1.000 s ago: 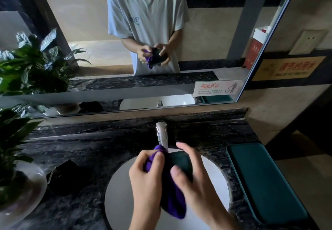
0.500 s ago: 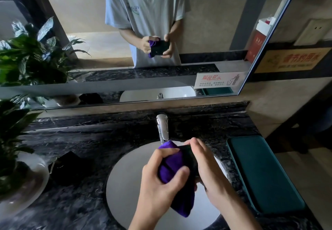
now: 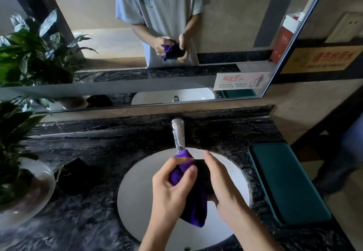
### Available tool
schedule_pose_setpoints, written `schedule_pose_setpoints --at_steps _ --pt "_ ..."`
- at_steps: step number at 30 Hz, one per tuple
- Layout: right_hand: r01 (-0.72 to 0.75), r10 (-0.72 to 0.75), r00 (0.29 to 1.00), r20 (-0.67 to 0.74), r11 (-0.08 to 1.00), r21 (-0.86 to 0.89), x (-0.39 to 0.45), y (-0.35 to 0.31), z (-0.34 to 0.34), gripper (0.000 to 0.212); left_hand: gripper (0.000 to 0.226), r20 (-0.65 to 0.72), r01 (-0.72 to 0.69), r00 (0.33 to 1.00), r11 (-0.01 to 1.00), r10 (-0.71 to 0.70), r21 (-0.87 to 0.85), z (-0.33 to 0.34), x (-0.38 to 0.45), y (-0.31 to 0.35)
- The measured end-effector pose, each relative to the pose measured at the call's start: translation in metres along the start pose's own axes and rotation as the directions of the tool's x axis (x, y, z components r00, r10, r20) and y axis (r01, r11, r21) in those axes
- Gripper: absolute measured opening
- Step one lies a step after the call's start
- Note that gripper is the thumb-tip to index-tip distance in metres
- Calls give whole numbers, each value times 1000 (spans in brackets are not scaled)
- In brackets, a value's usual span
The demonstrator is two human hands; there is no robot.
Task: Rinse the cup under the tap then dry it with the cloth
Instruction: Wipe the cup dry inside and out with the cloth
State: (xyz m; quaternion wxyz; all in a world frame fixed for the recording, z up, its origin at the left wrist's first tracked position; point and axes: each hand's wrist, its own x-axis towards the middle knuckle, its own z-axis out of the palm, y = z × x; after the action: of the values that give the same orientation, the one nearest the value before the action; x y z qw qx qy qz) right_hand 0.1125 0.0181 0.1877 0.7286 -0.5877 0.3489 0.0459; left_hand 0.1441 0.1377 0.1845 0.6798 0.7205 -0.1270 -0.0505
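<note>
Both hands are up over the sink, and the cup sits right between them. It is a dark cup, almost black in this light, and most of it is buried under palm and cloth, so which way its long axis runs, or where the mouth faces, cannot be told from above. The mirror shows it as a short dark shape lying crosswise between the two hands.

The right hand has it: fingers curled round the far side, the thumb side hidden. So the cup lies just to the left of that hand, in its grasp.

The left hand is the working one. Its thumb and fingers pinch a bunch of purple cloth and press it against the near-left side of the cup, with a loose tail of cloth hanging below both hands. A corner of cloth pokes up toward the tap, which stands just beyond the fingertips with no water seen running.

By my reading this is the drying step, and the next rub depends on the right hand turning the cup so the cloth meets a fresh face.
</note>
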Motion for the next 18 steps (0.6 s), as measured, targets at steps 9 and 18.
schedule_pose_setpoints --at_steps 9,18 --pt "655 -698 714 -52 693 -300 0 21 2 15 7 -48 135 989 984 -141 -115 -1 7 6" --pt "422 -414 906 86 893 -157 0 5 -8 35 8 -16 56 998 998 -56 -28 -1 7 8"
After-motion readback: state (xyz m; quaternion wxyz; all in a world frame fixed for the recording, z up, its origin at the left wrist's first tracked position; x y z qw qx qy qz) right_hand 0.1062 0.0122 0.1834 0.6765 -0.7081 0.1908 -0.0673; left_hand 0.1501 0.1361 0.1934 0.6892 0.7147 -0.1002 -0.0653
